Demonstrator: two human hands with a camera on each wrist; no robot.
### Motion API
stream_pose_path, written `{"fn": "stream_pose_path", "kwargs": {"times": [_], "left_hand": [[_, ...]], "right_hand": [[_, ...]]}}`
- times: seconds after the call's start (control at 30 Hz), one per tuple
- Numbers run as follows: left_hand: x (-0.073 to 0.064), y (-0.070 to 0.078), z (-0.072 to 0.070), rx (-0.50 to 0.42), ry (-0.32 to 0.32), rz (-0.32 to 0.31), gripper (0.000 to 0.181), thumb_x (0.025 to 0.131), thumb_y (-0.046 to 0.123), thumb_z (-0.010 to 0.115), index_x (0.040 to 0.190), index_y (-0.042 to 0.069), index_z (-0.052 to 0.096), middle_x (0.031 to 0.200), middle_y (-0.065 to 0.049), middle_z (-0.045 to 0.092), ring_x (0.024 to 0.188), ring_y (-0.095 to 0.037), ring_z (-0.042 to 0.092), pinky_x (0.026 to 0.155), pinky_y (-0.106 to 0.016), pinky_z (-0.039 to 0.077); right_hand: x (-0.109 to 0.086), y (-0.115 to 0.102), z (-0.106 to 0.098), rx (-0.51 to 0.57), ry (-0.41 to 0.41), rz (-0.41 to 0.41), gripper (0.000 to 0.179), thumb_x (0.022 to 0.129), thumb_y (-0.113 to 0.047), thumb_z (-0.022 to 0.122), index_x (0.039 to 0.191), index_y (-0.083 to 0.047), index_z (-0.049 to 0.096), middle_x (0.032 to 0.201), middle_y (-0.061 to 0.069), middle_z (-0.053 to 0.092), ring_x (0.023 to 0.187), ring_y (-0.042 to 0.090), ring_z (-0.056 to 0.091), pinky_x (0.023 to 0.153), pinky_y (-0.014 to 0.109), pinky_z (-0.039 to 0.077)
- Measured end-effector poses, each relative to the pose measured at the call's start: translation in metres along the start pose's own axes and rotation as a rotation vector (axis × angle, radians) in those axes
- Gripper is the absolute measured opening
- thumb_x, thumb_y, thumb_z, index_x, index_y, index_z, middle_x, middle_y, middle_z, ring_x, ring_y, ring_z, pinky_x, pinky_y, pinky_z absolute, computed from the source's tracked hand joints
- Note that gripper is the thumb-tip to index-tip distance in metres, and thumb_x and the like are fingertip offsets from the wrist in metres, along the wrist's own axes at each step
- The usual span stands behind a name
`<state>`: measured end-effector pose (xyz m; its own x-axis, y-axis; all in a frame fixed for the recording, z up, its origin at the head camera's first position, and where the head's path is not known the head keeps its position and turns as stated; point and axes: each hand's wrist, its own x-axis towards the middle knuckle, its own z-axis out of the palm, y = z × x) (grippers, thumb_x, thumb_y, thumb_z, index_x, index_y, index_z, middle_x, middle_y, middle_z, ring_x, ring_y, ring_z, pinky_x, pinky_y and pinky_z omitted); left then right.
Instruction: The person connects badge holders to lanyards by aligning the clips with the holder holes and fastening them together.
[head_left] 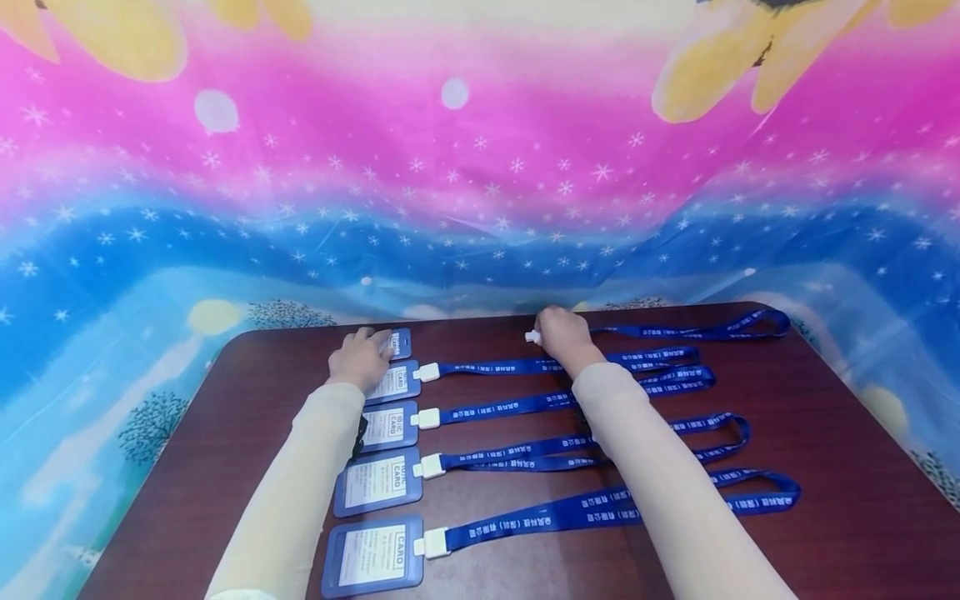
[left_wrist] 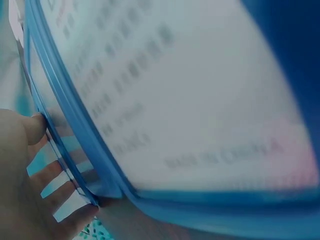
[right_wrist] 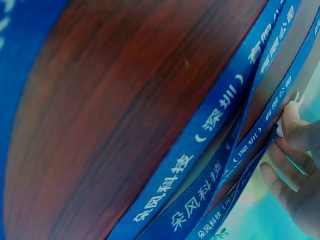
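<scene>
At the far left of the table, my left hand (head_left: 360, 360) holds the farthest blue badge holder (head_left: 402, 343), covering most of it. The left wrist view shows the thumb and spread fingers (left_wrist: 55, 196) at that holder's edges, beyond a nearer holder (left_wrist: 210, 110). To the right, my right hand (head_left: 564, 340) pinches the white clip (head_left: 532, 337) of a blue lanyard between thumb and curled fingers. The clip's tip points left toward the holder, with a gap between them. That lanyard's strap (head_left: 675, 331) trails right along the back of the table, ending in a loop.
Several badge holders (head_left: 378, 483) lie in a column nearer me, each joined by a white clip (head_left: 429, 465) to a blue lanyard (head_left: 495, 454) stretched right. My right forearm crosses over these straps. A patterned cloth (head_left: 480, 208) hangs behind the dark wooden table (head_left: 247, 375).
</scene>
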<state>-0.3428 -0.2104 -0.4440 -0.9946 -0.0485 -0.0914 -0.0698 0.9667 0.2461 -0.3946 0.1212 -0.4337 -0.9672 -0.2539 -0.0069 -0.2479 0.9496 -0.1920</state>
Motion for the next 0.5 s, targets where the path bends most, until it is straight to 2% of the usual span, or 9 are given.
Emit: {"fn": "stream_pose_path", "kwargs": {"times": [0.37,0.5], "left_hand": [[0.0,0.02,0.002,-0.01,-0.015,0.015,0.051,0.104,0.033,0.049,0.152,0.015,0.042,0.153,-0.019,0.036,0.14,-0.04,0.032,0.102,-0.064,0.037],[-0.001,0.022,0.0,0.001,0.0,0.004,0.049,0.103,0.03,0.053,0.149,0.015,0.046,0.152,-0.02,0.037,0.135,-0.041,0.041,0.097,-0.061,0.043]], "right_hand": [[0.001,0.0,0.0,-0.018,-0.002,0.007,0.013,0.093,-0.016,0.07,0.101,-0.006,0.071,0.1,0.01,0.067,0.09,0.024,0.065,0.08,0.045,0.056],[0.0,-0.004,0.002,-0.048,0.008,-0.016,0.007,0.094,-0.014,0.068,0.093,-0.007,0.071,0.092,0.009,0.065,0.083,0.023,0.064,0.074,0.043,0.057]]}}
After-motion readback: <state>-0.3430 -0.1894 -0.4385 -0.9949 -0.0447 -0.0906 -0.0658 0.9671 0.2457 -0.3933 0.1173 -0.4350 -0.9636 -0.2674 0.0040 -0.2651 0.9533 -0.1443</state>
